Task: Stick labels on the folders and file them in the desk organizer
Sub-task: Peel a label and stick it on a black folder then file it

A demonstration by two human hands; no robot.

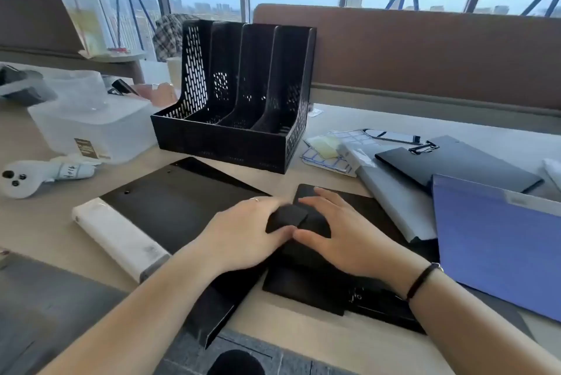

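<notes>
Both hands sit on the small black folder (318, 253) at desk centre. Left hand (243, 232) and right hand (343, 232) lie mostly flat, thumbs meeting around a small dark piece (287, 218), likely pressing it down; actual grip can't be told. Desk organizer (236, 95) at 12 o'clock, slots empty. Label sheets (328, 147) at 2 o'clock, within reach.

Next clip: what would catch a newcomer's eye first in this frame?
Both hands, the left hand and right hand, meet over a small black piece on the black folders at centre. Behind them stands the empty black desk organizer; a blue folder lies at right.
</notes>
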